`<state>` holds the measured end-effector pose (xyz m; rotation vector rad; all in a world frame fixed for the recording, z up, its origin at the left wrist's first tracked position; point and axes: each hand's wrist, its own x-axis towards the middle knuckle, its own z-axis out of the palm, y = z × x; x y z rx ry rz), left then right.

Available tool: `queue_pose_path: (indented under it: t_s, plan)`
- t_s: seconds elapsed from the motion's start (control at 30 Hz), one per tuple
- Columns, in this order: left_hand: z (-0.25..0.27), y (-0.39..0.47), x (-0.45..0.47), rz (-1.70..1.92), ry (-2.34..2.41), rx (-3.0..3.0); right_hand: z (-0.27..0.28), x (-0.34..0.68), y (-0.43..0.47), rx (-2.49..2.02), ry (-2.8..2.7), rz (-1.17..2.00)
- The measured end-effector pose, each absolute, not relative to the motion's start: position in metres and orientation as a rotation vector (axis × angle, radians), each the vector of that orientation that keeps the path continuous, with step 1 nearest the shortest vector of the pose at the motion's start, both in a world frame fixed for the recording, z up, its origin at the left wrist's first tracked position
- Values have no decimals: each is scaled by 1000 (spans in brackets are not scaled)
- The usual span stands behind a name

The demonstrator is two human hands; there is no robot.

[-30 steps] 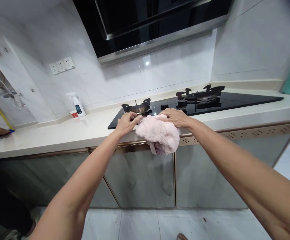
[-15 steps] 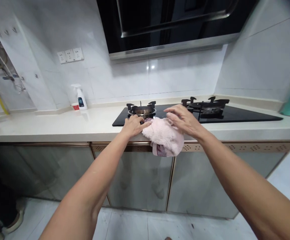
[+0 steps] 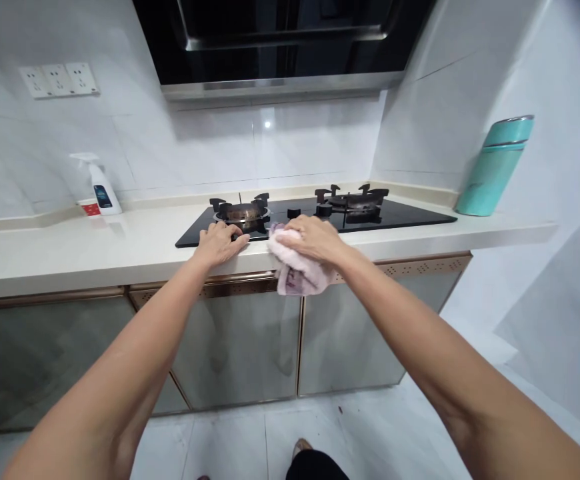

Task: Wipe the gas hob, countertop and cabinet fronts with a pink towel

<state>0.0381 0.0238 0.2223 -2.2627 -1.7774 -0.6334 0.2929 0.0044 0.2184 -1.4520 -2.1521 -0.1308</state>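
Observation:
My right hand (image 3: 316, 238) is closed on a fluffy pale pink towel (image 3: 301, 275) at the front edge of the black gas stove (image 3: 405, 216). Part of the towel, with a purplish patch, hangs over the counter's front. To the left, my left hand (image 3: 221, 243) rests on the stove's front edge with fingers apart, holding nothing and separate from the towel. Just beyond it is the left burner (image 3: 243, 213) with its black pan supports. Farther right stands the second burner (image 3: 357, 201). Two dark knobs (image 3: 294, 213) show between the burners.
A white spray bottle (image 3: 104, 192) and a small red-and-white container (image 3: 89, 208) stand at the counter's back left. At the right end is a tall turquoise container (image 3: 495, 170). The range hood (image 3: 290, 83) hangs above, and cabinet doors (image 3: 250, 353) lie below.
My right hand has come down and closed on the towel. My left hand has moved off it to the left. The view has turned right, bringing the whole turquoise container into sight.

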Motion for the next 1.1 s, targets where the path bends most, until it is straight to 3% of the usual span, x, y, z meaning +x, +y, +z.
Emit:
queue_pose_path:
  t_s: [0.17,0.4,0.9,1.1]
  plan:
    - [222,19,39,-652,-1754,-2318,226,372,20,-1797,-1851,40]
    - [219,21,39,-662,-1760,-2333,220,437,42,-2127,-1469,-184]
    - [219,26,37,-602,-1766,-2265,216,234,-4,-1367,-2266,-214]
    - [222,31,36,-611,-1817,-2224,216,238,3,-1304,-2272,-178]
